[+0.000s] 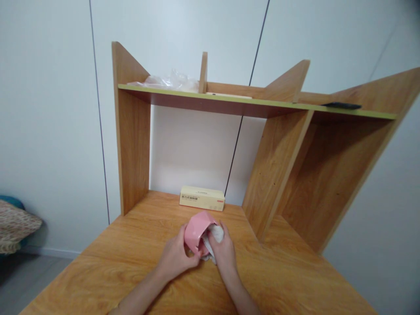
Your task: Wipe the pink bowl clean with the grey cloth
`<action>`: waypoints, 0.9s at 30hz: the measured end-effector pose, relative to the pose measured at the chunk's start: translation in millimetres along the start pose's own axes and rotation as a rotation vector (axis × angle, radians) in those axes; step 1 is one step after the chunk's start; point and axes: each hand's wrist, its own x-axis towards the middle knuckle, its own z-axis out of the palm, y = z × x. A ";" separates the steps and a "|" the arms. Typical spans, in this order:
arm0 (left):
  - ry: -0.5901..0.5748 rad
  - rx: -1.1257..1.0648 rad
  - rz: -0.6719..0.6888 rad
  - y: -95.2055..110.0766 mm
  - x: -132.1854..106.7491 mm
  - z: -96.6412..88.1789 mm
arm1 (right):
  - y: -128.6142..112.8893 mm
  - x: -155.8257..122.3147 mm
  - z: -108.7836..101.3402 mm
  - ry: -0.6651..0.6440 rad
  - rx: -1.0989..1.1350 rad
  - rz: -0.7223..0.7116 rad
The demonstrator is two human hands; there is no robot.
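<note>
Left hand (176, 256) grasping one faceted pink bowl (197, 226), tilted over one wood-grain bench (108, 271), right hand (225, 254) gripping one white cloth (218, 231) at the bowl's mouth, one cream cling-film box (201, 198) farther back

Cream box (201, 204), dark Chinese lettering (189, 198) on front including "刀式", red mark (220, 201) and top line (202, 192) illegible

The left hand (177, 253) grips a tilted pink bowl (198, 227) above a wooden desk (131, 262), while the right hand (225, 251) holds a white cloth (217, 232) at its opening. Behind them stands a cream box (201, 199); a clear plastic bag (173, 82) lies on the shelf (226, 106) above.
</note>
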 end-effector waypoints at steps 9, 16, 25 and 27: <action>-0.113 0.235 0.040 7.7 -3.2 -5.2 | -7.5 2.5 -15.6 -0.079 -0.369 0.026; -0.198 0.055 0.031 -1.6 1.2 -12.1 | 7.1 3.4 -7.6 -0.113 -0.150 -0.003; -0.189 -0.332 0.072 -7.6 1.0 -0.6 | 10.9 -0.4 -1.3 0.030 0.195 -0.036; -0.162 -0.318 0.053 -5.1 0.7 -0.2 | 9.1 -1.4 -0.6 -0.005 0.233 -0.034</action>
